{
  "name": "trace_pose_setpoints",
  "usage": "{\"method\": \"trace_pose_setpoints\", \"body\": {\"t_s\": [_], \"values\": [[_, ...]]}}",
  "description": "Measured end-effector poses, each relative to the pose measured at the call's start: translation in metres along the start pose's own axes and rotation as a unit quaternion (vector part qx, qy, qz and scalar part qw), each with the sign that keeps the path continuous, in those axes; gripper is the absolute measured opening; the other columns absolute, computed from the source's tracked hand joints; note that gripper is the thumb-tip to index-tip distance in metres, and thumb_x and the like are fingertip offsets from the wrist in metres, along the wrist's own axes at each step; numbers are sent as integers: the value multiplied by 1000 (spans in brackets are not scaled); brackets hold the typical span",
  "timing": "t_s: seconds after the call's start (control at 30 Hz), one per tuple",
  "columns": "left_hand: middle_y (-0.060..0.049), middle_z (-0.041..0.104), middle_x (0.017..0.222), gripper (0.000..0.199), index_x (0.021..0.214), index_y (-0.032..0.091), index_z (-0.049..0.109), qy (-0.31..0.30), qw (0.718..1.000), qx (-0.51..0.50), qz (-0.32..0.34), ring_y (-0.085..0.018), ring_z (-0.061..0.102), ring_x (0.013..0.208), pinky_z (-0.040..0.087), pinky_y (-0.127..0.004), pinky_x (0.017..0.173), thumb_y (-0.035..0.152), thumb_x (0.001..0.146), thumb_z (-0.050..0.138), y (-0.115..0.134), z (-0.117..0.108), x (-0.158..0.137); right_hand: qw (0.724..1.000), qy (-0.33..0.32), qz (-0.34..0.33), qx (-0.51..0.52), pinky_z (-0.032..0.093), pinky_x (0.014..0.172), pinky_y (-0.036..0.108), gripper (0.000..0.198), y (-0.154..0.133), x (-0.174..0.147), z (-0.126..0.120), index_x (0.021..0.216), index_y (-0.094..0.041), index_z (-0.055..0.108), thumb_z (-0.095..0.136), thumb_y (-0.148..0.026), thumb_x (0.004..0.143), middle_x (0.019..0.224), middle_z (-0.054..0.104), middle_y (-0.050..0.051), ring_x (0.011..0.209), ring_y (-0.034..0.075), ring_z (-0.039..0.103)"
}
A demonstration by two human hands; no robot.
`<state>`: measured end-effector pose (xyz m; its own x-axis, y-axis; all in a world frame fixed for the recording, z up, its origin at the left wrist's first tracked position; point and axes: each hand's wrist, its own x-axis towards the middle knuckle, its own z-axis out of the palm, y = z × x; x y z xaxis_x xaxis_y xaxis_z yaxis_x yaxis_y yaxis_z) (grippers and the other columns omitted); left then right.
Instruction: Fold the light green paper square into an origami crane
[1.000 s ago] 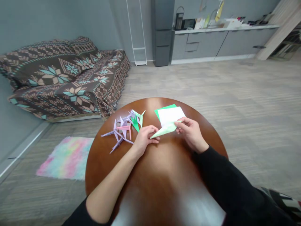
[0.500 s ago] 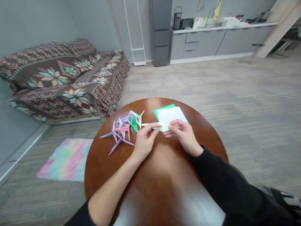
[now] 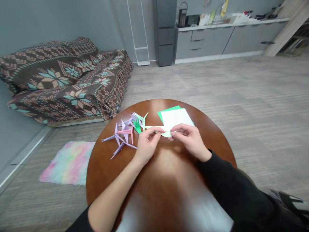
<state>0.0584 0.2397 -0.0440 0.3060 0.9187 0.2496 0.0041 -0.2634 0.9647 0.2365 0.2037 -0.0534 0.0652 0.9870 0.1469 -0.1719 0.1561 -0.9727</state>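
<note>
Between my two hands is a pale green folded paper (image 3: pixel 166 134), held just above the table near its far side. My left hand (image 3: pixel 149 144) pinches its left part between thumb and fingers. From the other side my right hand (image 3: pixel 189 138) grips its right end, with the fingertips covering much of that edge. Several folded paper cranes lie to the left: purple ones (image 3: pixel 118 139), a pink one (image 3: pixel 125 131), a green one (image 3: pixel 137 126) and a pale green one (image 3: pixel 144 120). Behind my right hand rests a stack of white paper sheets (image 3: pixel 176 117) with a green sheet (image 3: pixel 160 114) under it.
Everything lies on a round brown wooden table (image 3: pixel 166 180). A sofa with a patterned cover (image 3: pixel 72 87) stands at the back left, above a fluffy pastel rug (image 3: pixel 69 162). Grey kitchen cabinets (image 3: pixel 212 42) and a grey fridge (image 3: pixel 165 32) line the far wall.
My right fingers have shifted slightly and closed along the pale green paper's right side, which looks flatter and less visible now. My left hand stays nearly in place.
</note>
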Motion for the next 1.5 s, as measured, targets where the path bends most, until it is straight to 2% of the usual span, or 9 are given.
{"method": "trace_pose_setpoints", "body": {"t_s": [0.1, 0.17, 0.43, 0.67, 0.83, 0.97, 1.2, 1.5], "values": [[-8, 74, 102, 15, 94, 16, 71, -24, 999, -37, -5, -21, 70, 97, 54, -32, 92, 20, 80, 69, 1, -1, 0, 1000, 12, -7, 0, 62, 74, 36, 20, -2, 0, -1, 83, -20, 72, 82, -36, 77, 75, 76, 3, 67, 19, 74], [-9, 75, 104, 17, 95, 16, 71, -30, 998, -55, -18, -22, 71, 99, 55, -34, 94, 22, 79, 72, 0, 0, 0, 1000, 11, -17, -13, 62, 74, 37, 21, -4, 0, -2, 84, -20, 72, 81, -38, 77, 77, 76, 3, 69, 20, 74], [-8, 76, 96, 19, 91, 15, 72, -28, 996, -78, -41, -19, 73, 80, 60, -34, 84, 25, 76, 77, 0, -1, 1, 996, -19, -54, -69, 60, 81, 37, 22, -2, -3, -3, 93, -23, 71, 82, -33, 77, 96, 76, 4, 87, 24, 74], [-8, 76, 96, 21, 92, 15, 70, -41, 994, -86, -48, -21, 74, 83, 60, -36, 86, 28, 77, 78, 3, 1, -1, 995, -20, -58, -81, 61, 75, 34, 9, -2, -5, -1, 86, -22, 72, 77, -28, 83, 85, 77, 3, 80, 22, 74], [-6, 74, 97, 21, 90, 16, 69, -34, 994, -91, -55, -21, 73, 87, 60, -35, 87, 28, 76, 79, 1, 4, -2, 995, 4, -58, -84, 60, 70, 33, 12, -1, -6, 1, 79, -21, 70, 76, -30, 84, 77, 77, 3, 74, 21, 75], [-5, 75, 91, 13, 86, 15, 72, -26, 996, -80, -40, -19, 73, 81, 60, -32, 84, 26, 79, 77, -1, 5, -2, 994, 23, -72, -83, 61, 70, 32, 12, -2, -5, 3, 79, -21, 70, 76, -29, 84, 77, 77, 3, 72, 20, 75], [-5, 76, 81, 15, 80, 14, 74, 10, 995, -86, -48, -18, 72, 73, 60, -31, 78, 27, 75, 81, -2, 5, -1, 988, 25, -113, -99, 59, 69, 30, 10, 7, -7, 3, 78, -20, 69, 77, -25, 83, 81, 76, 4, 74, 19, 72], [-4, 76, 80, 13, 79, 15, 73, 9, 995, -96, -28, -18, 74, 72, 62, -29, 75, 26, 77, 79, -3, 8, -4, 991, 35, -96, -82, 58, 67, 31, 13, 7, -8, 5, 74, -20, 68, 78, -24, 82, 77, 76, 3, 70, 19, 73]]}}
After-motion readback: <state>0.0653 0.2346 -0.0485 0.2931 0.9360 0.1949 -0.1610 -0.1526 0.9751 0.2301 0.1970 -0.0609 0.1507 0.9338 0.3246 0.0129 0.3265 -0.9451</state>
